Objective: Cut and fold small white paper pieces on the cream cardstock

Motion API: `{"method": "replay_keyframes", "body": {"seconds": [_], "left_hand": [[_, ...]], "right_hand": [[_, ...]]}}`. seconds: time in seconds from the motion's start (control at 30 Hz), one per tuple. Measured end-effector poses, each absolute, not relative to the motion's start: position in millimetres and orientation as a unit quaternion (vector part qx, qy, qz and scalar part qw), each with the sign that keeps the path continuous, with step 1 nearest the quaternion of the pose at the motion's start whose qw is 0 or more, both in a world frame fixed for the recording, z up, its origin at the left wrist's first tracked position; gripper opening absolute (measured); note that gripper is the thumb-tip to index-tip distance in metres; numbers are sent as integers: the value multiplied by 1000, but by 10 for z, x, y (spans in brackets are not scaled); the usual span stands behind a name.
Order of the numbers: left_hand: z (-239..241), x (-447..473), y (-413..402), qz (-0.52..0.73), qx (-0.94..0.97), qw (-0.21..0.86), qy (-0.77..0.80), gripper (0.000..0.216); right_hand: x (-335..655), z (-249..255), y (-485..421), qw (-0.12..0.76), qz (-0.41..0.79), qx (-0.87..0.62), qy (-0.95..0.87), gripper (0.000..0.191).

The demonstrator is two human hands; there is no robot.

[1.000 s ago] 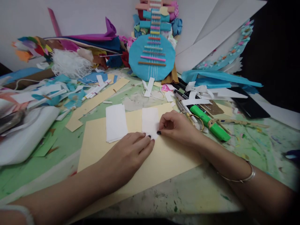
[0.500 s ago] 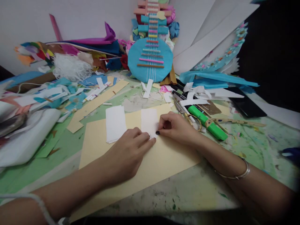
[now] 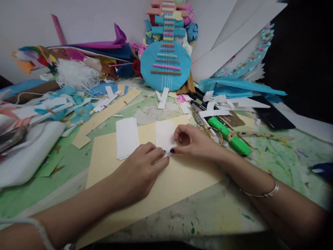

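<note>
A small white paper rectangle [image 3: 164,133] lies on a larger cream sheet of card [image 3: 177,184]. My left hand [image 3: 144,168] has its curled fingers at the lower edge of that white paper, which they pinch. From the other side my right hand [image 3: 191,143] closes thumb and finger on the paper's lower right corner, its dark thumbnail showing. The two sets of fingertips nearly meet, and the corner between them is partly hidden. Left of it rests a small stack of white paper pieces [image 3: 127,137], untouched, close to my left knuckles.
Scissors with gold handles [image 3: 221,135], a green box cutter [image 3: 231,139] and pens lie to the right. A black phone [image 3: 273,113] is farther back. Behind stands a blue paper lute-shaped craft [image 3: 148,66]. Paper scraps and a tangle of white string [image 3: 78,74] fill the left.
My right thumb has shifted slightly left along the paper's lower edge, nearer my left fingers. The whole view has moved a little; the stack stays in place.
</note>
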State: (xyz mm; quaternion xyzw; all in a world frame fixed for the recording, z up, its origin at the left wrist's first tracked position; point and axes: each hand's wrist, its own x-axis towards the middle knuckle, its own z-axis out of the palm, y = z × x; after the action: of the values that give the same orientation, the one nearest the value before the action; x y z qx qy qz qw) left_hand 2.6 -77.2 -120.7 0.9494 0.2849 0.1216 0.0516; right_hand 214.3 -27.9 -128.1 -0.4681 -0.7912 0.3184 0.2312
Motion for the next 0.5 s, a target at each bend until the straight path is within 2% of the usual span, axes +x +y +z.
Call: {"method": "replay_keyframes", "body": {"seconds": [0.07,0.13,0.5], "left_hand": [[-1203,27,-775,124,949,48,285,28],[-1202,26,-775,126,949,46,285,26],[-1200,21,-772,120,951,43,282,27]], "right_hand": [[2129,-1271,-293,226,289,-478,-798,24],[2121,-1268,-299,222,277,-481,-802,22],[2141,-1288,-227,234,352,-481,-768,16]]}}
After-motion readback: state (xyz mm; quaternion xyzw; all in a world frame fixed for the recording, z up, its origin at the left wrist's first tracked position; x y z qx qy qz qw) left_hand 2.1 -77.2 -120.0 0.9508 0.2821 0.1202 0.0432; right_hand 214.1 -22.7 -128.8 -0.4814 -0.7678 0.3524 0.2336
